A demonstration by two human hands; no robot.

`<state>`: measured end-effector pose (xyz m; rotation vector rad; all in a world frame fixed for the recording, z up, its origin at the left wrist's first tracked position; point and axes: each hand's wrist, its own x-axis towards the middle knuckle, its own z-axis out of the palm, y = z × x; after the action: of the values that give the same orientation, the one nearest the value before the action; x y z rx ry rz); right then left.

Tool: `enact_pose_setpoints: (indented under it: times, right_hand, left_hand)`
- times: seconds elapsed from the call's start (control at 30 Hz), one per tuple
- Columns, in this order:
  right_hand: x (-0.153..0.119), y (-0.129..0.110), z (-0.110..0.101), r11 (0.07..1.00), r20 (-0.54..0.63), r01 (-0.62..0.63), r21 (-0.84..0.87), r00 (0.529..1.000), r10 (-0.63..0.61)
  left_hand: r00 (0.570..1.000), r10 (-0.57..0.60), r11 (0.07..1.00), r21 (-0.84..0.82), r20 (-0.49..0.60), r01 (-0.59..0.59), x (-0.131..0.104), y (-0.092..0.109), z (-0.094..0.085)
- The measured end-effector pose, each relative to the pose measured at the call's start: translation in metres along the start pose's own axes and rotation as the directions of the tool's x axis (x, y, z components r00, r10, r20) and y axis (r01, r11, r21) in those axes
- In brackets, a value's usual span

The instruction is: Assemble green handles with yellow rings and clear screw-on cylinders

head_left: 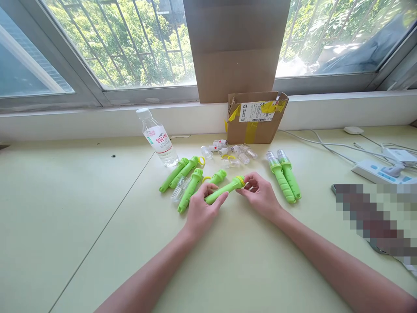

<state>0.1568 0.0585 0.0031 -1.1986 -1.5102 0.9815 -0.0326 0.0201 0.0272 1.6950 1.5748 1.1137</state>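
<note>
My left hand (203, 206) is closed round the lower part of a green plastic handle (224, 190), which lies tilted up to the right. A yellow ring (240, 181) sits around its threaded end. The fingers of my right hand (259, 194) pinch at that ring, partly hiding it. Just behind my left hand lies another green handle (218, 176), partly covered. More green handles (190, 191) and a clear ribbed tube (180, 189) lie to the left. Two green handles with clear caps (284, 176) lie side by side to the right.
Clear caps (241, 154), small white parts with red dots (220, 144) and loose yellow rings (230, 157) lie in front of a cardboard box (254, 124). A water bottle (158, 139) stands at the left. A power strip (381, 172), cables and a blurred-out object are on the right.
</note>
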Motion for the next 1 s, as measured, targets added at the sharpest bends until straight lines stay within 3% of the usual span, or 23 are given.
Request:
enact_pose_setpoints:
  times: [0.27, 0.67, 1.0]
  right_hand:
    - [-0.0007, 0.0018, 0.0004, 0.999, -0.03, 0.0, 0.045, 1.0, 0.001]
    - [-0.0006, 0.0015, 0.0006, 0.999, 0.034, 0.052, -0.014, 0.998, -0.052]
    - [-0.0019, 0.001, 0.0, 0.999, 0.017, 0.044, -0.007, 0.999, -0.044]
  left_hand:
    - [0.997, 0.07, 0.998, 0.007, -0.028, -0.07, -0.0033, -0.0013, 0.0035]
    - [0.991, -0.131, 0.986, -0.105, 0.008, 0.131, -0.0026, 0.0014, 0.0005]
    - [0.975, -0.218, 0.964, -0.143, 0.051, 0.224, -0.0001, 0.0033, -0.002]
